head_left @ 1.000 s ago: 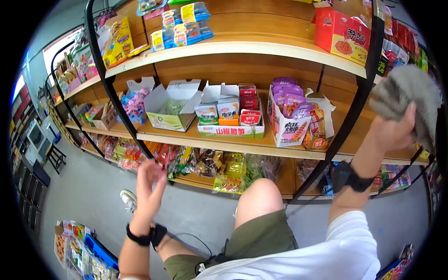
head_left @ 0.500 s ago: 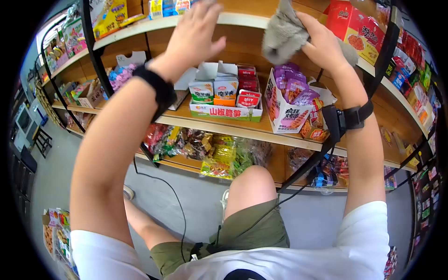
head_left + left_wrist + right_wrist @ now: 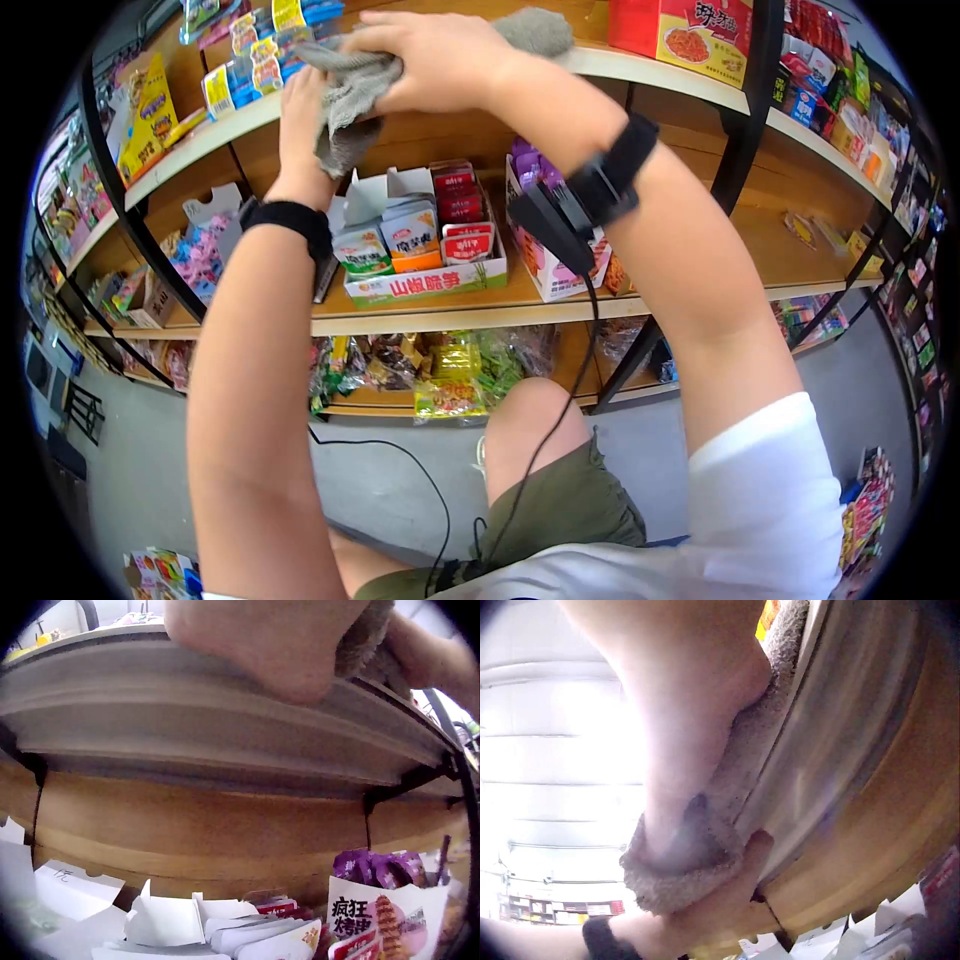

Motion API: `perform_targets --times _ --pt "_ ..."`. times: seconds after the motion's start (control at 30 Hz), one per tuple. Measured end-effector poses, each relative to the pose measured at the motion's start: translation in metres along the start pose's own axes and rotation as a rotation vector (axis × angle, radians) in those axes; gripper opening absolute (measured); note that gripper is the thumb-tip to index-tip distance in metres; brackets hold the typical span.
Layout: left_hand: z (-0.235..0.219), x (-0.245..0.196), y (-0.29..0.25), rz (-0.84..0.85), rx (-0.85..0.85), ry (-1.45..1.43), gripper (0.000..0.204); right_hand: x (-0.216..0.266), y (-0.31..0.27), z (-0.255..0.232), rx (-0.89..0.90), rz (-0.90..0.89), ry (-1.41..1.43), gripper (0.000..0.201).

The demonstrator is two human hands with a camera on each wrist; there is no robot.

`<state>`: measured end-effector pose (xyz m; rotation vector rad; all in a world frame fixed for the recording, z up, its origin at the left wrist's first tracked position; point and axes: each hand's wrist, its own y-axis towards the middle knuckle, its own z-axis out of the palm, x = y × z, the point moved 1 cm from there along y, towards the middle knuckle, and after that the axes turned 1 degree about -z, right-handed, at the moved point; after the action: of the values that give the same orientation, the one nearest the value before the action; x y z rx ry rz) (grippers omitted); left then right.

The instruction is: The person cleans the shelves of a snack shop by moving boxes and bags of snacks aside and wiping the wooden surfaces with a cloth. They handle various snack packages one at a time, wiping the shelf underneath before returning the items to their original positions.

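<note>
My right hand (image 3: 440, 62) grips a grey cloth (image 3: 355, 85) at the front edge of the upper shelf (image 3: 650, 82). Part of that cloth trails rightward along the shelf behind the hand. Close by on its left, my left hand (image 3: 303, 130) reaches up to the same edge, its fingers looking straight and the cloth covering part of it. Its thumb sticks out below the cloth (image 3: 682, 874) in the right wrist view. Just beyond the left fingertips stand blue-and-yellow snack packs (image 3: 265, 62).
Below, the middle shelf holds a box of snack pouches (image 3: 425, 280), a purple-pouch box (image 3: 540, 265) and pink-purple packets (image 3: 200, 258). A red box (image 3: 690, 35) stands upper right. Black uprights (image 3: 745, 120) frame the shelves; bagged snacks (image 3: 450, 380) lie lowest. A cable (image 3: 560, 420) hangs from the right wrist.
The right hand has carried the cloth from far right across to the left along the upper shelf. My left hand has risen from low down to the shelf edge beside it.
</note>
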<state>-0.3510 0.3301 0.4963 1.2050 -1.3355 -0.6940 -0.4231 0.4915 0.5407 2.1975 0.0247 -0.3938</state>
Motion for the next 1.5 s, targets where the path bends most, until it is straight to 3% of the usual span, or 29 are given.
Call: perform_targets --times 0.07,0.13,0.2,0.4,0.43,0.67,0.8,0.87,0.9,0.93,0.97,1.07,1.1,1.27,1.3,1.33,1.37,1.4,1.5 --pt "-0.009 -0.012 0.001 -0.055 0.043 0.035 0.033 0.003 -0.019 -0.011 -0.061 0.010 0.010 0.044" --pt "-0.008 -0.013 0.007 -0.096 0.127 0.202 0.029 -0.017 -0.039 -0.008 -0.250 -0.146 -0.038 0.039" --pt "-0.018 -0.024 0.009 -0.144 0.130 0.143 0.031 -0.032 -0.063 -0.023 -0.260 -0.161 -0.124 0.036" --pt "-0.017 -0.025 0.005 -0.183 0.066 0.079 0.030 -0.069 -0.112 -0.061 -0.389 -0.232 -0.285 0.066" --pt "-0.017 -0.025 0.004 -0.183 0.058 0.064 0.030 -0.068 -0.115 -0.063 -0.315 -0.137 -0.369 0.067" --pt "-0.017 -0.026 0.003 -0.251 0.029 0.037 0.038 -0.033 -0.073 -0.044 -0.130 0.072 -0.420 0.061" --pt "-0.015 -0.026 0.003 -0.201 -0.031 0.071 0.035 -0.009 -0.044 -0.014 -0.221 0.075 -0.378 0.049" --pt "-0.015 -0.026 0.005 -0.236 0.052 0.108 0.031 0.007 -0.025 0.009 -0.266 0.045 -0.364 0.043" --pt "-0.010 -0.023 0.002 -0.219 -0.038 0.043 0.032 0.014 -0.013 0.026 -0.364 -0.002 -0.359 0.017" --pt "-0.005 -0.018 -0.002 -0.200 -0.123 -0.021 0.033 0.024 -0.003 0.039 -0.424 -0.004 -0.320 0.013" --pt "-0.006 -0.015 -0.003 -0.229 -0.062 -0.032 0.036 0.028 0.002 0.046 -0.531 0.005 -0.306 0.011" --pt "-0.008 -0.007 -0.007 -0.184 0.010 -0.029 0.037 0.022 -0.001 0.050 -0.610 -0.081 -0.318 0.009" --pt "-0.010 -0.007 -0.005 -0.176 0.059 0.007 0.038 0.022 -0.006 0.044 -0.506 -0.054 -0.289 0.019" --pt "-0.019 -0.013 0.001 -0.101 0.153 0.173 0.040 -0.012 -0.045 0.014 -0.486 -0.217 -0.391 0.021" --pt "-0.021 -0.013 0.001 -0.073 0.140 0.172 0.041 -0.030 -0.060 0.007 -0.568 -0.245 -0.439 0.011" --pt "-0.021 -0.012 0.000 -0.053 0.130 0.171 0.042 -0.051 -0.076 -0.002 -0.597 -0.258 -0.575 0.015" --pt "-0.025 -0.011 0.001 -0.051 0.186 0.148 0.044 -0.063 -0.095 -0.016 -0.552 -0.190 -0.580 0.021" --pt "-0.026 -0.011 0.001 -0.034 0.166 0.137 0.045 -0.081 -0.108 -0.031 -0.549 -0.242 -0.582 0.030" --pt "-0.024 -0.014 -0.005 -0.080 0.152 0.149 0.047 -0.104 -0.144 -0.070 -0.481 -0.163 -0.515 0.043"
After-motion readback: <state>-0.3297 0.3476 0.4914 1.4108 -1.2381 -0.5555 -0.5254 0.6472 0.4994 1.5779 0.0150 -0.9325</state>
